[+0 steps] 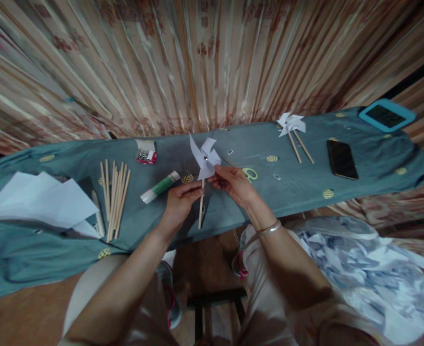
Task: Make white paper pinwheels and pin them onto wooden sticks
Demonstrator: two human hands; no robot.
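A white paper pinwheel [206, 158] with a shiny pin at its centre is held up over the middle of the cloth-covered table. Its thin wooden stick [200, 214] points down toward me. My left hand [181, 201] is closed, thumb and fingers pinching the stick just below the paper. My right hand [233, 183] pinches the lower right blade of the pinwheel between thumb and fingers. Just beyond the right hand lie green-handled scissors [249, 174], partly hidden by it. A green and white glue stick [160, 187] rests left of the left hand.
On the green cloth [248, 139] are a red box of pins [147, 154], several sticks [117, 202], white paper sheets [41, 202], finished pinwheels [290, 123], a phone [342, 159] and a blue-framed device [387, 115]. Paper scraps [373, 274] fill a bag at lower right.
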